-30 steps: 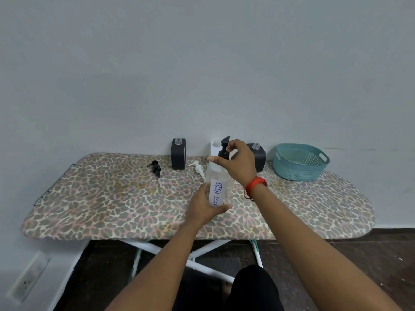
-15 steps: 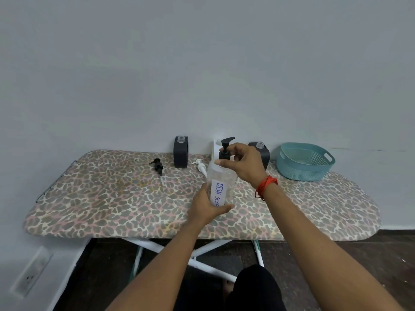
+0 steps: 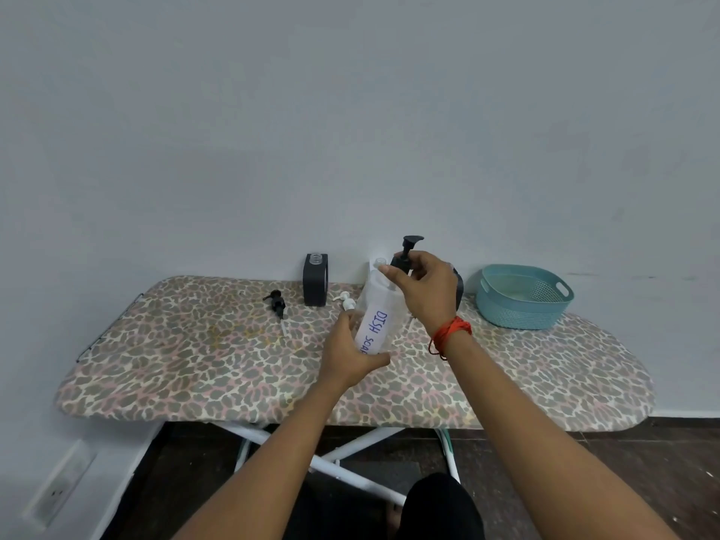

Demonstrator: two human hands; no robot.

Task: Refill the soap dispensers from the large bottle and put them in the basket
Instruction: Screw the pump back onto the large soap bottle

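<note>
Bottle (image 3: 377, 325) marked DISH SOAP leans over the board (image 3: 195, 364), left hand (image 3: 348, 358) curled round its lower half. Right hand (image 3: 426, 292) pinches the black pump (image 3: 406, 254) at its neck; 2 loose pumps (image 3: 277, 302) lie left, basket (image 3: 518, 309) right.

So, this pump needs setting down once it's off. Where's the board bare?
Bare cover: the ironing board's left end, left of the loose black pump, and the right front, before the basket. Crowded along the wall: black dispenser, white pump, large bottle in the left hand, its top pump in the right hand.
</note>
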